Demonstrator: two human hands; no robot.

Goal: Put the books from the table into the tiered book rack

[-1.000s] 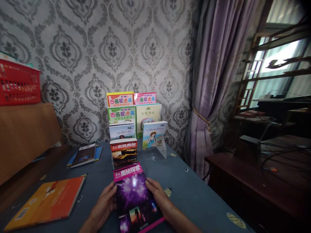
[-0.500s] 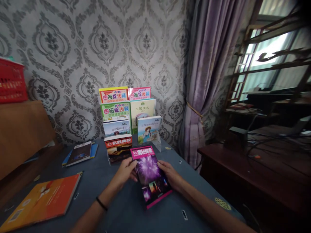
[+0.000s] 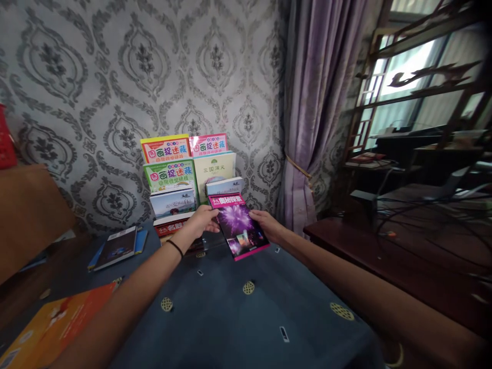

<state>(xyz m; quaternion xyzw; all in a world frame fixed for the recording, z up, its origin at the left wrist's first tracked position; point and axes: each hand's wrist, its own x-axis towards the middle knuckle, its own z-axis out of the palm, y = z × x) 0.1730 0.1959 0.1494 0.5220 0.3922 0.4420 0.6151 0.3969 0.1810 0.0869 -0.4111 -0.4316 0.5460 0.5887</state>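
Along the left edge, a sliver of a red plastic basket (image 3: 5, 141) shows above a brown box (image 3: 31, 218). Right of these, an orange paperback with a barcode (image 3: 61, 312) and a dark book (image 3: 117, 248) overlapping a blue one (image 3: 142, 239) lie on a dark blue-grey tablecloth (image 3: 207, 328) dotted with yellow ovals. Then books stand in stepped rows before grey damask-patterned wallpaper (image 3: 145, 59), among them a green-bordered picture book (image 3: 171, 174) and a cream-covered book (image 3: 213, 166).

The left hand (image 3: 203, 221), a thin black band (image 3: 175, 249) round its wrist, is closed on the left side of a purple-and-black paperback (image 3: 238, 225). That paperback tilts back, front cover showing: pink title strip, violet starburst, small pictures below, pink bottom edge. It is in front of a pale blue book (image 3: 226, 186), hiding its lower part. The right hand (image 3: 267, 225) grips its right side.

Farther right hang a tied lilac curtain (image 3: 313, 113), then a dark red wooden desk (image 3: 365, 256) below a window (image 3: 411, 66).
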